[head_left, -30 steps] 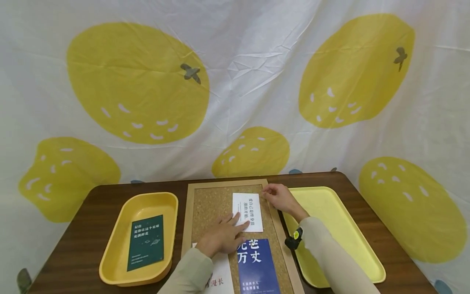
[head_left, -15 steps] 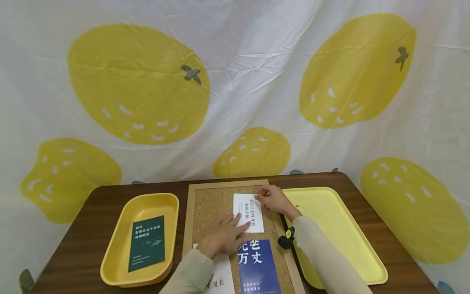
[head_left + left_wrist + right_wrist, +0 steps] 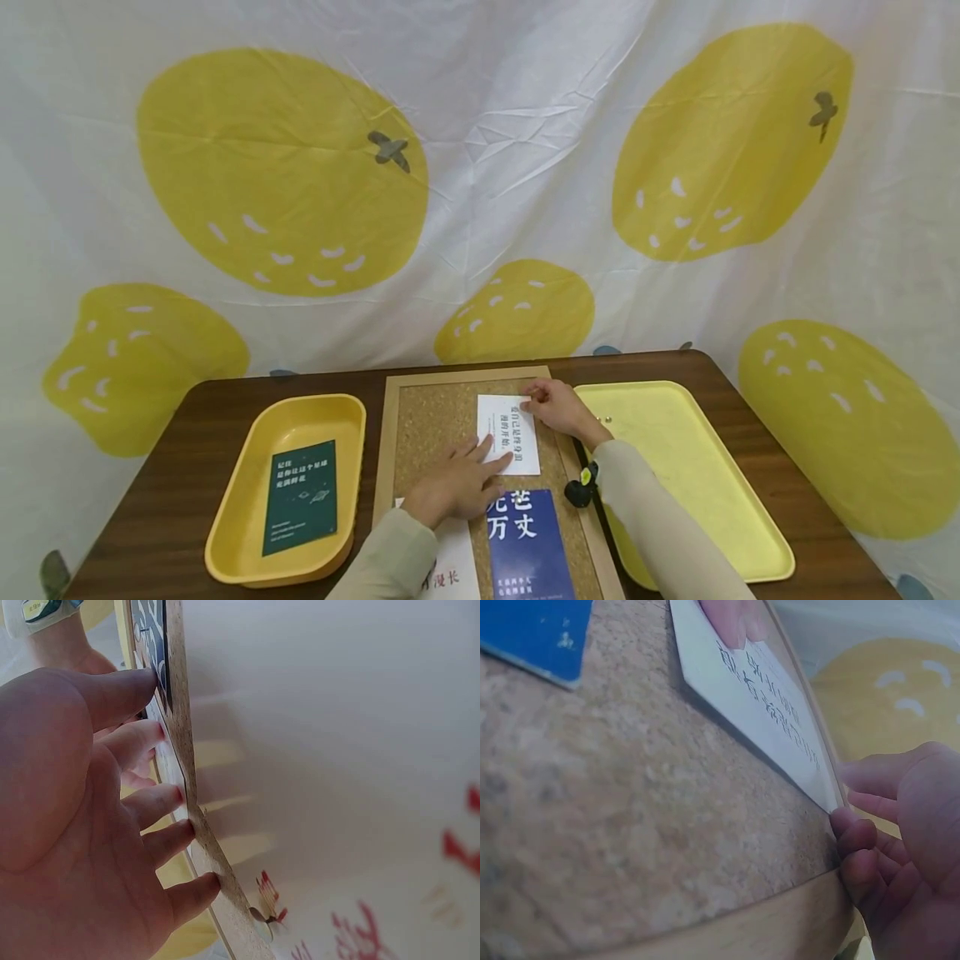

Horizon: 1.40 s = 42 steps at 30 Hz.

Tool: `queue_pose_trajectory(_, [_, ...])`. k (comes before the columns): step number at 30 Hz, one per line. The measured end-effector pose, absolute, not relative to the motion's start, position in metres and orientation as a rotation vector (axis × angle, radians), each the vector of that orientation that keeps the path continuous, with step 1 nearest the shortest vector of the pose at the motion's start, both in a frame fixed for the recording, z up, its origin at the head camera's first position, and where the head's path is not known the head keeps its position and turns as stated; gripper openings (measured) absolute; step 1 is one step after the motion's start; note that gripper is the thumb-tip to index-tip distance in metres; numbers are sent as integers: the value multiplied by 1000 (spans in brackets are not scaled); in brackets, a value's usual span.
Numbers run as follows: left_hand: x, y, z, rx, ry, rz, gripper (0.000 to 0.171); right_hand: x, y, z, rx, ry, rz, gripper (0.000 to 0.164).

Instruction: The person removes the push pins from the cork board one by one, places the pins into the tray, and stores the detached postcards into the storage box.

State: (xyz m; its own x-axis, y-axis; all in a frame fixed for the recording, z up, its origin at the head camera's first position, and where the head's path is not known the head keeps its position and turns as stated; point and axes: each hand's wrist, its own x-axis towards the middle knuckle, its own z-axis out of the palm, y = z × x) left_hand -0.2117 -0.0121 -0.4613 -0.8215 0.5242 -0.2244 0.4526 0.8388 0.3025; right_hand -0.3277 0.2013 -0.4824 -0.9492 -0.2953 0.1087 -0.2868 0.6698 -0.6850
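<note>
Corkbd (image 3: 431,421): R hand (image 3: 558,407) now @ card (image 3: 508,421) corner.

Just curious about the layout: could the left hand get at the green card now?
Probably yes: the green card lies uncovered in the orange-yellow tub, though the left hand has fingers on the white card.

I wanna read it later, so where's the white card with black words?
In the head view, the white card lies upper right on the corkboard, just beyond the blue card, with the left hand on it.
</note>
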Motion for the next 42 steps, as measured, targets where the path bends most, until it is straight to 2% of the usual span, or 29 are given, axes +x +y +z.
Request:
queue_pose_trajectory(24, [-209,-12,-457,753,2734,320,51,-327,196,-481,-431,2926,-1031,19])
queue_pose_trajectory(42, [-210,-11,-458,740,2723,326,51,-326,181,-468,-244,2885,-949,29])
